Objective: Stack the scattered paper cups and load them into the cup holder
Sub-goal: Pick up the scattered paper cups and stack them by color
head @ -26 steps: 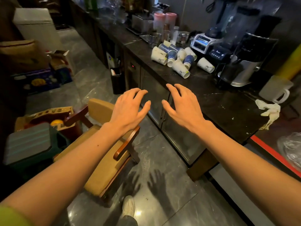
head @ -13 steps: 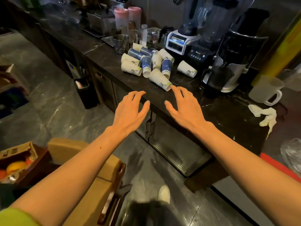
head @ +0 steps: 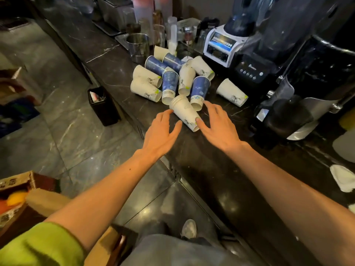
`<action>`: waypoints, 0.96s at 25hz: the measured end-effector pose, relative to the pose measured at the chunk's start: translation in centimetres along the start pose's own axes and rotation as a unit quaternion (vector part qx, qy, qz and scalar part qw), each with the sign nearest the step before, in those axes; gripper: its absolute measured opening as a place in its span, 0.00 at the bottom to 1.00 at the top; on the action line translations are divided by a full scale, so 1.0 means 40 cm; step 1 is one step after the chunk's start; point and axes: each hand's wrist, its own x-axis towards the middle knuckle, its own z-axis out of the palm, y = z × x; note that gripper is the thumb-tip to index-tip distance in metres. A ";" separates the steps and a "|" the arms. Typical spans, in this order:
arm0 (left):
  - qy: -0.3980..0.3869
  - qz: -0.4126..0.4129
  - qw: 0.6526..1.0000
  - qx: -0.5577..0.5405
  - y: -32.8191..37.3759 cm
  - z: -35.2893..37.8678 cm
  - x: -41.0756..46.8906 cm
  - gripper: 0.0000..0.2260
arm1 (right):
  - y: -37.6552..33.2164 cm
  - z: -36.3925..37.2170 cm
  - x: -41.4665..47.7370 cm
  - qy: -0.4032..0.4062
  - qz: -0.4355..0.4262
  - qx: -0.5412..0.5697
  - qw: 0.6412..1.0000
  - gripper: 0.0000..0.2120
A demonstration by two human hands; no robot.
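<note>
Several white and blue paper cups lie on their sides in a pile [head: 172, 79] on the dark marble counter [head: 207, 162]. The nearest white cup [head: 184, 110] points its base away from me. My left hand [head: 161, 131] hovers with fingers spread just left of that cup's rim. On the cup's right, my right hand [head: 217, 125] is also spread, its thumb at the rim. Neither hand holds anything. One white cup [head: 231, 92] lies apart to the right. A tall clear tube [head: 172, 34] stands behind the pile; whether it is the cup holder I cannot tell.
Blenders [head: 247, 45] and a black coffee machine [head: 307, 89] crowd the counter's right side. A steel cup [head: 138, 46] stands behind the pile. A black bin [head: 102, 105] sits on the floor by the counter. A white cloth [head: 343, 179] lies at the right edge.
I have stepped closer to the counter. Both hands moved forward from over the floor and the counter edge to either side of the nearest white cup.
</note>
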 end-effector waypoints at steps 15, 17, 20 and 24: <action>-0.115 -0.365 0.845 -0.373 -0.128 0.218 0.372 0.33 | 0.130 0.202 0.309 -0.152 0.219 0.244 0.933 0.27; -0.130 -0.375 0.832 -0.387 -0.136 0.237 0.398 0.30 | 0.133 0.217 0.327 -0.165 0.224 0.243 0.929 0.26; -0.149 -0.394 0.808 -0.411 -0.145 0.244 0.423 0.31 | 0.127 0.227 0.331 -0.169 0.228 0.247 0.927 0.24; -0.146 -0.363 0.801 -0.453 -0.160 0.208 0.414 0.32 | 0.098 0.230 0.298 -0.147 0.200 0.291 0.924 0.21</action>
